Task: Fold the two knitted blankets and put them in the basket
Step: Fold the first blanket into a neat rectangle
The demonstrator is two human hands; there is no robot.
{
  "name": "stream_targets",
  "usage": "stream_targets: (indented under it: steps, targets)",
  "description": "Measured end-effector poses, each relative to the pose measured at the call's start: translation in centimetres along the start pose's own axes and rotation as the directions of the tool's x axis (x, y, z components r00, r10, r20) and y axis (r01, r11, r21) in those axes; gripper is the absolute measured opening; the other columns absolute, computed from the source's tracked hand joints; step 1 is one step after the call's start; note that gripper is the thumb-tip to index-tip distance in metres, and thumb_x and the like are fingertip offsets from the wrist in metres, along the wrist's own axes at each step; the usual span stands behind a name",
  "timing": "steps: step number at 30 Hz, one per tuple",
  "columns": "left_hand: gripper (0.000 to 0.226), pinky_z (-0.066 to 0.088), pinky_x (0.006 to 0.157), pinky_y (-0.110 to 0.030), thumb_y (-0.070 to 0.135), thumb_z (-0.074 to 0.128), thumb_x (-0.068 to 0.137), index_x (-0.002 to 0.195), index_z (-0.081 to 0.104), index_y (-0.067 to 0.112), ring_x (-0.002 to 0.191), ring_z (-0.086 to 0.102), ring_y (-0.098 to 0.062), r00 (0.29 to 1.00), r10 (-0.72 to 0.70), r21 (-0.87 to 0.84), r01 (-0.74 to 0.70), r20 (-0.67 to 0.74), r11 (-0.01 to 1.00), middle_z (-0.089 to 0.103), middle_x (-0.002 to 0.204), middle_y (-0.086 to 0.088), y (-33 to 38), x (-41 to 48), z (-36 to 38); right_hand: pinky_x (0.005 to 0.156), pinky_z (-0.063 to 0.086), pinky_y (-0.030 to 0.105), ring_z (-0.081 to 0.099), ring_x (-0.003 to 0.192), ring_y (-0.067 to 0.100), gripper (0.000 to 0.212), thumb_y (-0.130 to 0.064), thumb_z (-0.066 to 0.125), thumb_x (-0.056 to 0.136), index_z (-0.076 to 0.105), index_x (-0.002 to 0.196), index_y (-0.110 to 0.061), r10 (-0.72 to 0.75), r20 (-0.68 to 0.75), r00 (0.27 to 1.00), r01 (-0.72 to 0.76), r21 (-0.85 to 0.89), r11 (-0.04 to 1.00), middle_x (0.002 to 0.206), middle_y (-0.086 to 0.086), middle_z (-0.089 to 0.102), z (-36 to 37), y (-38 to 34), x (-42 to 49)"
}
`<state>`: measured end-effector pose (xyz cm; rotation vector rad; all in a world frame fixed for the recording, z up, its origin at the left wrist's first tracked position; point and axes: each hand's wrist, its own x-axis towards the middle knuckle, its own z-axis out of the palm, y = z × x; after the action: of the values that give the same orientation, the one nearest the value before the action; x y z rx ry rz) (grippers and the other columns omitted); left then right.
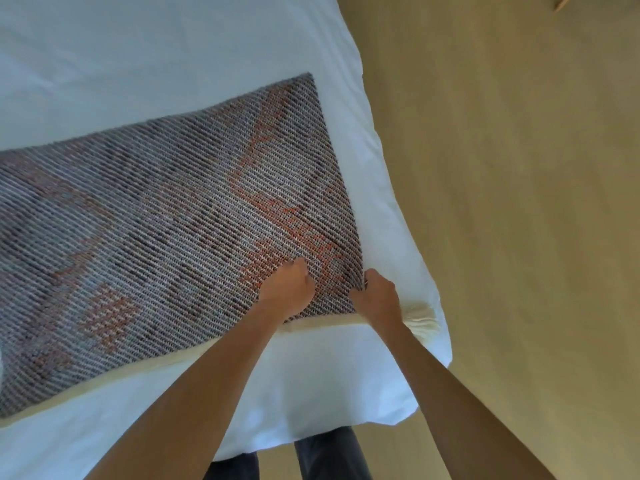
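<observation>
A knitted blanket [166, 216] in grey, white and orange lies flat across the white bed [173, 46], running off the left edge of the view. A cream fringe [424, 318] shows at its near right corner. My left hand [285, 289] is closed on the blanket's surface near that corner. My right hand [375, 297] grips the blanket's right edge just above the fringe. No second blanket and no basket are in view.
The bed's right edge and near corner [408, 375] drop to a light wooden floor [519, 202]. My legs in dark trousers [325, 455] stand at the bed's near edge. A wooden furniture corner [562, 3] shows at the top right.
</observation>
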<state>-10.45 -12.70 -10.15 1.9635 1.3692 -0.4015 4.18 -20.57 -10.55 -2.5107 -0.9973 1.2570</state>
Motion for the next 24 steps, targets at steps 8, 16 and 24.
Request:
stream_targets:
  steps: [8, 16, 24]
  targets:
    - [0.045, 0.055, 0.074, -0.045, 0.04, 0.032, 0.098, 0.124, 0.04, 0.005, 0.088, 0.062, -0.028, 0.978, -0.127, -0.212, 0.091, -0.164, 0.973, 0.057, 0.104, -0.012, 3.8, 3.4, -6.8, 0.062, 0.047, 0.03, 0.059, 0.081, 0.022, 0.038, -0.011, 0.049, 0.084, 0.048, 0.122, -0.007, -0.436, -0.057, 0.898, 0.415, -0.218, 0.883, 0.101, 0.008, 0.058, 4.5, -5.5, -6.7]
    - [0.028, 0.034, 0.04, -0.025, 0.019, 0.034, 0.099, 0.119, 0.043, 0.001, 0.052, 0.046, -0.014, 0.903, -0.291, -0.332, 0.182, -0.315, 0.925, 0.05, 0.074, -0.003, -5.3, 3.5, -12.6, 0.061, 0.045, 0.027, 0.061, 0.086, 0.022, 0.024, -0.013, 0.049, 0.087, 0.05, 0.11, -0.008, -0.511, 0.007, 0.859, 0.509, -0.116, 0.853, 0.102, 0.007, 0.055, 10.9, -11.9, -11.9]
    - [0.038, 0.027, 0.041, -0.023, 0.018, 0.036, 0.099, 0.124, 0.044, -0.01, 0.047, 0.034, -0.012, 0.849, -0.437, -0.485, 0.26, -0.297, 0.835, 0.037, 0.062, 0.0, -19.7, -0.8, -15.2, 0.065, 0.04, 0.027, 0.056, 0.086, 0.018, 0.021, -0.019, 0.043, 0.09, 0.046, 0.11, -0.012, -0.506, 0.079, 0.859, 0.512, -0.113, 0.851, 0.105, 0.002, 0.05, 19.1, -18.4, -15.8]
